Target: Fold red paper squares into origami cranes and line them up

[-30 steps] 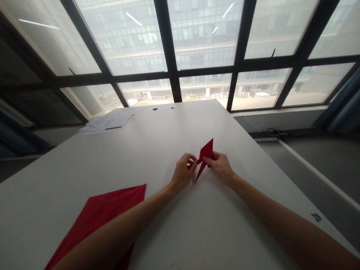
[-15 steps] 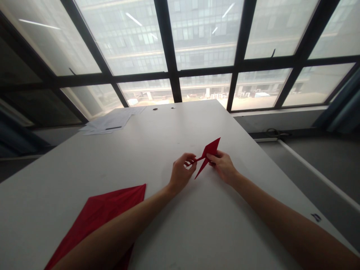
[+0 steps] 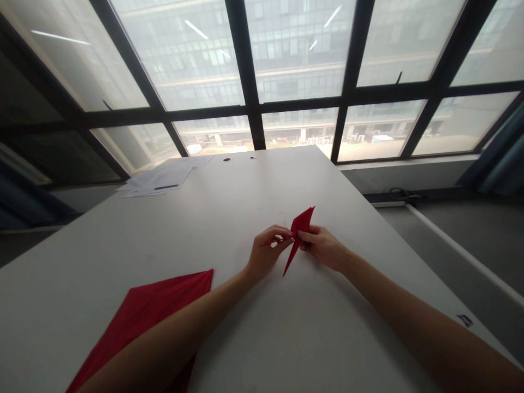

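Between my hands, above the white table, is a piece of folded red paper (image 3: 302, 220) with pointed ends. One point reaches up and away to the right, and a narrow one hangs down toward me. My left hand (image 3: 268, 248) pinches the paper at its left side, fingertips curled together. On the other side my right hand (image 3: 325, 246) grips the middle of the fold between thumb and fingers. The fingertips partly hide the crease where both hands meet.
A larger red sheet (image 3: 143, 305) lies at the lower left, partly under my left forearm. White papers (image 3: 159, 174) with a dark pen (image 3: 166, 187) on them rest at the far left of the white table (image 3: 229, 213). Windows stand behind it.
My left fingertips have moved right along the paper, closer to my right hand. The paper has turned, and its lower point now hangs further down and steeper.
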`<state>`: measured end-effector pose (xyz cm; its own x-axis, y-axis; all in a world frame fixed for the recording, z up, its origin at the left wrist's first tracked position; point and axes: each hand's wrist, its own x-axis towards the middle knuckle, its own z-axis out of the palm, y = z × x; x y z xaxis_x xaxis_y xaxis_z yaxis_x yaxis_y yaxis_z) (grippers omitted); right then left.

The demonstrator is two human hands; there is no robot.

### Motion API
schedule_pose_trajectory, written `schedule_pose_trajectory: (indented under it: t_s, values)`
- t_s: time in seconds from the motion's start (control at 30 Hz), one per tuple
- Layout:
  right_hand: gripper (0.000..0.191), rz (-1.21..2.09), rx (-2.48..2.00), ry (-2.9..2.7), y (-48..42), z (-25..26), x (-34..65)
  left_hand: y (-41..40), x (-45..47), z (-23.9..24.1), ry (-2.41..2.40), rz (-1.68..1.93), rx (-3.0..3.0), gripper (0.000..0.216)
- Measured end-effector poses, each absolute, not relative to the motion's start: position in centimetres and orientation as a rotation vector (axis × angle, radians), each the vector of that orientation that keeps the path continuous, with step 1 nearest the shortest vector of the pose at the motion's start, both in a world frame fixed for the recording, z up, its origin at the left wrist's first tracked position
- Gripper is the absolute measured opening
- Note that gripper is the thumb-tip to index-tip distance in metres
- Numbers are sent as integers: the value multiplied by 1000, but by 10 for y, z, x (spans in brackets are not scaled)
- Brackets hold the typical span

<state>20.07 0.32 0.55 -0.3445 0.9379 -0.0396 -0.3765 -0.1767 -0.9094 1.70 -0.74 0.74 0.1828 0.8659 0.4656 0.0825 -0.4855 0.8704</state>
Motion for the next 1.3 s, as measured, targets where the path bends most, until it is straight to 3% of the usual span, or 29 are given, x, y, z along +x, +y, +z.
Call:
schedule_pose_trajectory:
  t_s: [0.27,0.47,0.67,0.8,1.0,1.17,1.3]
  values:
    - [31,1756,-787,-1181,1,7,202,-5,16,6,1089,1438,1699,12]
    - [31,1765,-746,-1307,1,8,203,-4,15,0,947,1447,1649,17]
    - [30,1709,-704,-1405,1,5,203,-5,18,2,883,1427,1579,37]
    - [28,1642,-699,-1424,1,3,201,-4,19,5,852,1402,1634,15]
    - [29,1544,-750,-1356,0,1,197,-4,20,6,826,1292,1666,18]
    - [31,1460,-814,-1310,-1,0,192,-2,19,2,818,1284,1533,24]
    - [28,1380,-845,-1325,-3,1,189,0,17,4,813,1280,1454,45]
